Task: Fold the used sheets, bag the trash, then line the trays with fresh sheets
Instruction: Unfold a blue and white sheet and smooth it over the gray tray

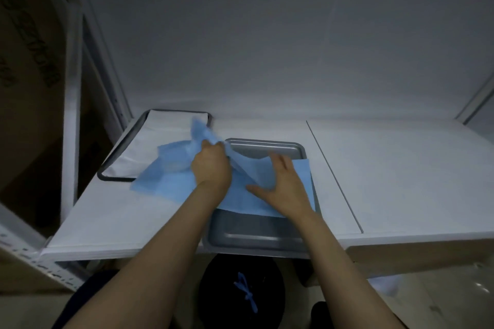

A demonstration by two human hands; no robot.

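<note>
White shelf [401,168], dark-rimmed tray [112,168] at left, metal tray [256,238] at front edge, blue sheet [160,184] draped across both

1. The left hand [211,165] is showing bare, with no glove, ring or watch in view.
2. The right hand [280,184] is showing bare too, nothing worn at the wrist.
3. Both forearms are running uncovered to the frame's bottom edge.
4. Dark clothing is showing below the arms, too dim to identify.
</note>
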